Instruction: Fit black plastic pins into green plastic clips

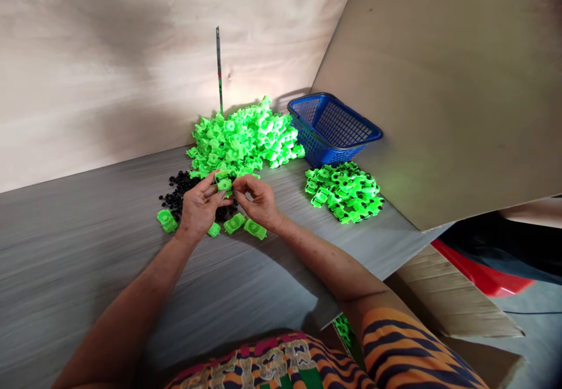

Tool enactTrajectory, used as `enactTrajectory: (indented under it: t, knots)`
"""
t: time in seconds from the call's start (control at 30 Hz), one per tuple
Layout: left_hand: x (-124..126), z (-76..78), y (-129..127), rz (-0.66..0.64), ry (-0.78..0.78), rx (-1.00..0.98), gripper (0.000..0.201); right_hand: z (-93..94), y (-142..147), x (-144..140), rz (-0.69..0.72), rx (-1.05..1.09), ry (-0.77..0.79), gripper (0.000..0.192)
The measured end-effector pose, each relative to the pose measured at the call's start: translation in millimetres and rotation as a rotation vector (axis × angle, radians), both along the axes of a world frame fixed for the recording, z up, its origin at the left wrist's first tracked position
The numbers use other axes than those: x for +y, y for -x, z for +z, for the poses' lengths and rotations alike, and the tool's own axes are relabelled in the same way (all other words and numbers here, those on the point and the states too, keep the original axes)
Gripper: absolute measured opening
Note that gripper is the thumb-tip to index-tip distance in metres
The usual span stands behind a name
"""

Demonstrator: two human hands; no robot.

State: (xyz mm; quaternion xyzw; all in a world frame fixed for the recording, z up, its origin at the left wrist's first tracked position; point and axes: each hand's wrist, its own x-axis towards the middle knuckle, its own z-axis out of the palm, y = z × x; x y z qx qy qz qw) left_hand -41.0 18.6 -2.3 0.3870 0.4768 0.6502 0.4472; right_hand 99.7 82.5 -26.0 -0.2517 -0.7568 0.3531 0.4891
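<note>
The left hand [198, 208] is mostly closed, its thumb and fingers gripping a green plastic piece [224, 185] that sits just above the desk [109, 231], between the two hands. That grip seems meant to steady the piece and leave its right edge free, since the fingertips of the right hand [258, 200] are there, thumb and forefinger brought close together (whether a small black part is pinched between them is too small to tell). The other fingers of the right hand curl loosely. Beside and behind the left hand spread small black parts [175, 188], partly hidden by it, probably kept there so that they lie within easy reach. A few loose green pieces [235, 223] lie just on the near side of the hands, apart from the large green heap [243, 137] beyond them, perhaps so that single ones are simple to pick up. To the right of the hands, well apart from that heap, is a smaller pile [345, 193] of green pieces with black parts showing on them; the gap likely keeps the two sorts from mixing. Beyond the right hand, next to the large heap, a blue basket [316, 150] stands near the side board [439, 84].
</note>
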Motion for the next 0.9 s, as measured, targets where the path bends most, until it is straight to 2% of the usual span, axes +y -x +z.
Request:
enactTrajectory:
  t: [0.23,0.47,0.7,0.8,0.9]
  knots:
    - [0,-0.7,-4,0.037,0.007,-0.002,0.071,-3.5,1,2,0.015,0.003,0.011,0.004]
    - [3,-9.6,-5,0.063,0.007,-0.002,0.077,-8.8,5,4,-0.017,-0.046,-0.017,0.006]
    - [4,-14.8,-3,0.061,0.034,-0.044,0.075,-13.6,9,3,-0.027,-0.072,0.015,0.011]
    - [4,-14.3,-3,0.049,0.044,-0.078,0.072,-10.8,7,8,0.027,-0.072,0.064,0.007]
    - [7,-14.4,3,0.046,0.09,-0.101,0.066,-4.9,-5,26,0.094,-0.108,0.156,0.005]
